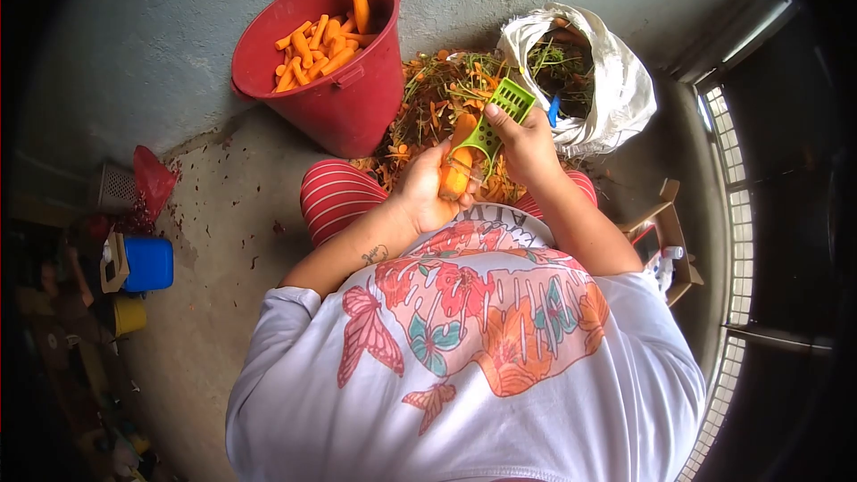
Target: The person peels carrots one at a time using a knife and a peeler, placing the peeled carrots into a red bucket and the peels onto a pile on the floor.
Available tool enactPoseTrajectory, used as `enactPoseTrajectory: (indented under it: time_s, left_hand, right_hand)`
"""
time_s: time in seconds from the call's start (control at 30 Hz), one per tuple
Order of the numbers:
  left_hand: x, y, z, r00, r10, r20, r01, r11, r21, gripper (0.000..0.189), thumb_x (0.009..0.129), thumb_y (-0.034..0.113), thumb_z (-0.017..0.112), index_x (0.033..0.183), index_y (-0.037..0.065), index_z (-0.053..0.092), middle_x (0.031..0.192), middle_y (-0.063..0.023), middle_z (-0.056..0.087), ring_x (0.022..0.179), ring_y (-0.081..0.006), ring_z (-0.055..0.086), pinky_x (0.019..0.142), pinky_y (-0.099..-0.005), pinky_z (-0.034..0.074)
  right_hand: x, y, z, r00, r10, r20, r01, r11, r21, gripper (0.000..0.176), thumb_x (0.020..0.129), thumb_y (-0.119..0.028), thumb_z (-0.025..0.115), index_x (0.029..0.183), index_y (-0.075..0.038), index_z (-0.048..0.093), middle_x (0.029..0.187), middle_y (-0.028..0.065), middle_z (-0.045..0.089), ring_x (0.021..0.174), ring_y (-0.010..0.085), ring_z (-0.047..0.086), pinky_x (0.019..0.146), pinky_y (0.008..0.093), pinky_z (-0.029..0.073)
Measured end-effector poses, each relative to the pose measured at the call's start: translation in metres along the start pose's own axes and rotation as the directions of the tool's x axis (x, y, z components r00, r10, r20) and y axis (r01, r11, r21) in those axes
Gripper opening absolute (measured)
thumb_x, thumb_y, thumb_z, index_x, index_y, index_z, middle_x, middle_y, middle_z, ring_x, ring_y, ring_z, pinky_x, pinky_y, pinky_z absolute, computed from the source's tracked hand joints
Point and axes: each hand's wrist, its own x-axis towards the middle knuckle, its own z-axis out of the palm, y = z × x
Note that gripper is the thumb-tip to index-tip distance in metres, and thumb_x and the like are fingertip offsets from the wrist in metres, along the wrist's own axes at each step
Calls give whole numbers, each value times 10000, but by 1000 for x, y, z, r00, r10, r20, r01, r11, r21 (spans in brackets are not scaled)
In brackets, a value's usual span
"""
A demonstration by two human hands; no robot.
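Note:
My left hand (pixel 426 189) is closed around an orange carrot (pixel 456 175), which points away from me over my lap. In my right hand (pixel 528 145) is a green plastic peeler (pixel 511 103) with a perforated handle, and its head lies against the carrot's side. Just beyond both hands, a heap of orange peelings and green trimmings (pixel 435 107) covers the floor. Peeled carrots (pixel 320 52) fill part of a large red bucket (pixel 370 94) at the upper left, one of them standing up against the rim.
A white woven sack (pixel 629 89) with carrot greens (pixel 561 67) stands at the upper right, a blue handle (pixel 553 111) at its edge. An open cardboard box (pixel 671 232) lies right. Leftward are a blue container (pixel 148 263) and a red bag (pixel 153 180). A wall (pixel 170 27) rises behind.

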Motion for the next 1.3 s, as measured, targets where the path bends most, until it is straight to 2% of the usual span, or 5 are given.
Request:
enactPoseTrajectory:
  time_s: [0.47, 0.8, 1.0, 1.13, 1.3]
  left_hand:
    - [-10, 0, -1, 997, -37, 71, 39, 999, -23, 408, 954, 414, 361, 1111, 66, 503, 838, -78, 515, 679, -164, 487, 522, -248, 391]
    - [9, 27, -13, 992, -51, 116, 49, 999, 18, 492, 954, 432, 399, 1199, 21, 511, 869, -48, 560, 652, -112, 512, 476, -190, 396]
    - [46, 35, -45, 982, 82, -172, -120, 966, -228, 402, 958, 373, 439, 1161, 37, 525, 966, -90, 592, 833, -183, 587, 639, -227, 523]
    - [59, 48, -50, 989, 108, -102, -132, 954, -270, 349, 909, 333, 569, 1114, 60, 494, 1031, -99, 578, 889, -232, 592, 739, -348, 546]
    - [84, 62, -100, 936, 98, -339, -212, 923, -321, 415, 863, 477, 576, 1045, 108, 523, 915, -52, 604, 755, -192, 583, 667, -352, 522]
  right_hand:
    - [58, 11, -56, 916, 7, -401, 13, 999, 47, 171, 900, -206, 611, 892, -38, 583, 760, 31, 610, 600, 116, 593, 464, 250, 460]
    - [33, -7, -12, 902, 393, 180, -422, 891, 168, 372, 899, -166, 597, 1217, -4, 495, 956, 127, 664, 640, 162, 594, 613, 293, 517]
    - [38, 10, 3, 971, -235, 50, 238, 909, -344, 407, 757, -69, 728, 1129, -36, 565, 908, 87, 655, 802, 170, 636, 735, 294, 515]
    - [28, 7, 8, 689, -356, 631, 654, 680, -331, 550, 706, -144, 776, 1192, -49, 538, 976, 150, 645, 898, 308, 643, 787, 373, 503]
    - [108, 75, -82, 976, -176, -126, -4, 568, -823, 356, 774, -181, 689, 1069, -29, 560, 940, 202, 646, 808, 378, 632, 727, 411, 501]
